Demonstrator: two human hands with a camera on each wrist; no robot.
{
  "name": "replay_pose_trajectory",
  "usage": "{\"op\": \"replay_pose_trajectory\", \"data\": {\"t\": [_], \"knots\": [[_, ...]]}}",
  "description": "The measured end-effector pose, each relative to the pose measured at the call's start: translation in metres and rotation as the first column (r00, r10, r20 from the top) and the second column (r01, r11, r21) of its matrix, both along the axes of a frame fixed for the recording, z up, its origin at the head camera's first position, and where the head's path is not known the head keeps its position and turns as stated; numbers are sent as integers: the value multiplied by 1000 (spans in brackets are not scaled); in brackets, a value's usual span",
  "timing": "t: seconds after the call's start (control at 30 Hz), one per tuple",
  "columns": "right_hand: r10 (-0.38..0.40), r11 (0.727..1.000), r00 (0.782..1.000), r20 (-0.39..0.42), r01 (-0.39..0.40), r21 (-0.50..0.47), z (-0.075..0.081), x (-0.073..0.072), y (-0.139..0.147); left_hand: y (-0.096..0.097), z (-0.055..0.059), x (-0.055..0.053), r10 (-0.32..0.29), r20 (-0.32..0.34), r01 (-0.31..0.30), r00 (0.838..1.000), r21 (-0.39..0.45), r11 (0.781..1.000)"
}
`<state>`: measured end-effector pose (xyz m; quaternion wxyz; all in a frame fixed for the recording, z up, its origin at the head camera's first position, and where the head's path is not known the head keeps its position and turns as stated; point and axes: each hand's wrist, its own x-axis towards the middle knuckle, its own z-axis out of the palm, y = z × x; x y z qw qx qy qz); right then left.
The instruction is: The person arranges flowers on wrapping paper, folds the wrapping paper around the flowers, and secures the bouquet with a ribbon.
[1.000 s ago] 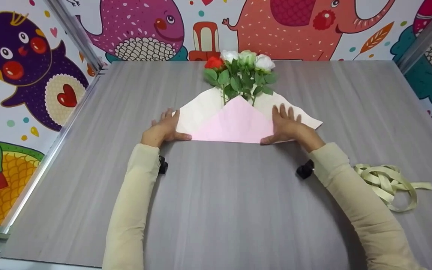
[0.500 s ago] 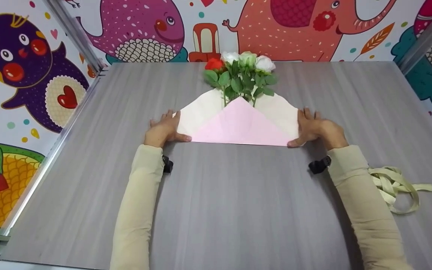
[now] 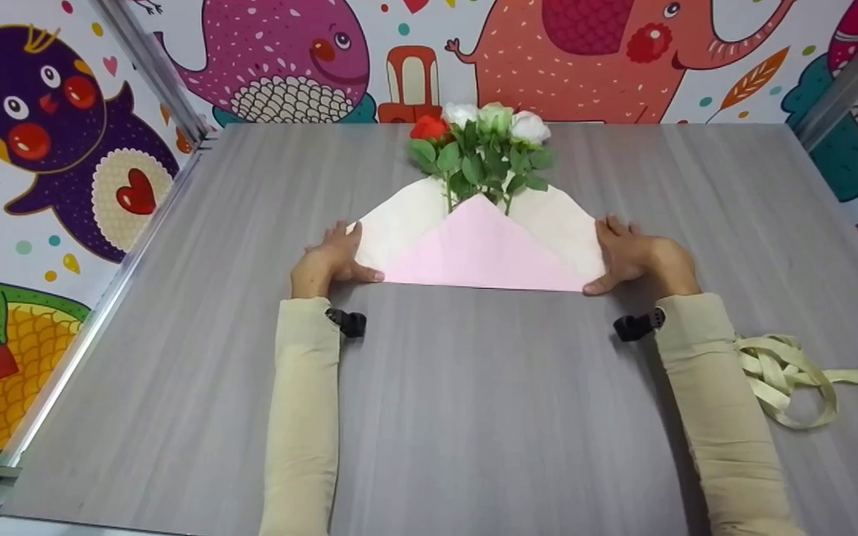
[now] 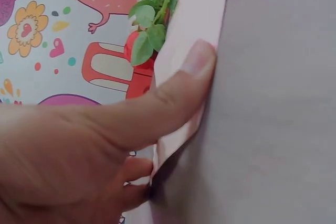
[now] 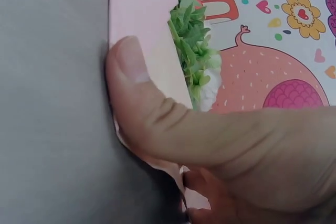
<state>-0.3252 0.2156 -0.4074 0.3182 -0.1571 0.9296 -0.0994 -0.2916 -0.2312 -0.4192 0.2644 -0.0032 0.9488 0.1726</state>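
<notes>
A sheet of wrapping paper, cream with a pink folded-up triangle, lies on the table with its straight folded edge toward me. Artificial roses rest on it, one red, the others white and pale green, their lower stems tucked behind the pink point. My left hand holds the left corner, thumb over the pink layer near the fold and fingers at the side edge. At the right corner my right hand grips the paper, which bends under the thumb. Both corners are partly hidden by the hands.
A loose heap of pale green ribbon lies on the grey table beside my right sleeve. Cartoon-printed panels stand along the back and sides, with metal posts at the corners.
My right hand has slid outward along the paper to its right corner, uncovering more of the pink fold. My left hand stays at the left corner while its forearm shifts slightly right.
</notes>
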Motion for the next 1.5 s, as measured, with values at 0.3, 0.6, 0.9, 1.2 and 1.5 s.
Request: {"op": "replay_pose_trajectory", "data": {"t": [0.3,0.6,0.9,1.2,1.5], "knots": [[10,1000,1000,-3,-10,-15,1,-1,4,10,7,10,77,-39,-77,996,4,997],[-21,1000,999,-28,20,-7,10,4,-10,16,9,9,91,-118,-89,989,23,996],[-31,999,992,-124,30,-15,24,17,-29,10,18,10,143,-165,-102,976,236,966],[-39,976,989,-146,6,-217,30,25,-52,19,31,7,314,-276,-167,908,448,878],[-37,975,980,-195,-8,-224,30,30,-60,46,45,14,476,-396,-91,786,687,721]]}}
